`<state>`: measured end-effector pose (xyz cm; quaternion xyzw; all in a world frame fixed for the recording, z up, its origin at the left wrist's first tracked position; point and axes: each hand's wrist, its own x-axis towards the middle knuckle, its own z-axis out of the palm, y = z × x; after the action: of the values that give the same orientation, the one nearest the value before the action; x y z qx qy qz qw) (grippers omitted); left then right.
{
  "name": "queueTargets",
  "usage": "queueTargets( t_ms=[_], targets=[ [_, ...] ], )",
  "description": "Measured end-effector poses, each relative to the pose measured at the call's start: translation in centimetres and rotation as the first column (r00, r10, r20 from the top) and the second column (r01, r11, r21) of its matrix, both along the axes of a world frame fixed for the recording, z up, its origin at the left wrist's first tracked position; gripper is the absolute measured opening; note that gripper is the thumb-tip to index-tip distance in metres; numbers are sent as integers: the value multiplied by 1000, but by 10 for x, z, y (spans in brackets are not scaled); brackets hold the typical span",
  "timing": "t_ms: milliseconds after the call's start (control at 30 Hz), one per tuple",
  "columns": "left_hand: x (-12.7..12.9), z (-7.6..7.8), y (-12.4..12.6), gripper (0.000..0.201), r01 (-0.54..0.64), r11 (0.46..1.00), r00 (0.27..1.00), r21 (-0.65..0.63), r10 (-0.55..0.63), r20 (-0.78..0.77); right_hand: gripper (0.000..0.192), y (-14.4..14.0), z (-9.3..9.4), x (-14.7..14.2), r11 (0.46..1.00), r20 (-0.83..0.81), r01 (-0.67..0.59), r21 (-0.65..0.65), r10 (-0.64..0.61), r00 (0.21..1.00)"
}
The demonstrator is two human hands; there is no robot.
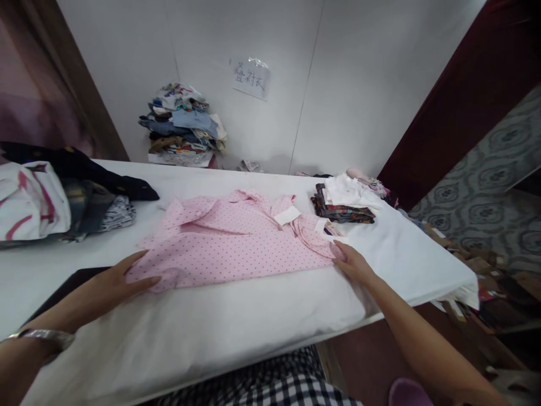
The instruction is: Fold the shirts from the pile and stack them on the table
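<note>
Head view: beyond the left hand [127, 279], a garment heap [51, 197] runs off-frame. That hand lies flat, fingers spread, on the pink dotted shirt [236, 242]; the right hand [353, 262] presses its other edge, open. Folded clothes [346, 203] lie beyond it.

The clothes heap [31, 197] on the left runs off the frame edge, so no telling how big it is. Writing on the paper sign [250, 77] on the wall is too small to read. The left hand [122, 279] covers the pink shirt [236, 242]'s near corner.
</note>
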<state>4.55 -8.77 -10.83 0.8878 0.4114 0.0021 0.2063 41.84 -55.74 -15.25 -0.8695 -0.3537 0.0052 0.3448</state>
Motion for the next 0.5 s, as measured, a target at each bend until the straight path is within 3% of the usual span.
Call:
queueTargets(
  t_ms=[167, 267, 367, 500],
  targets=[
    [-13, 20, -3, 91, 28, 990, 995, -136, -16, 95, 32, 1, 0, 7, 986, -96, 54, 155, -39, 995],
    [-24, 32, -11, 88, -25, 998, 999, -50, 26, 23, 17, -2, -4, 20, 955, -168, 212, 206, -179, 969],
    [-32, 35, -17, 77, -82, 994, 988, 76, 91, -124, 14, -6, -10, 33, 943, -174, 283, 175, -254, 952],
    [-36, 28, -18, 49, -13, 995, 988, 102, 28, -149, 27, -7, -14, 40, 964, -166, 257, 70, -242, 956]
  ],
)
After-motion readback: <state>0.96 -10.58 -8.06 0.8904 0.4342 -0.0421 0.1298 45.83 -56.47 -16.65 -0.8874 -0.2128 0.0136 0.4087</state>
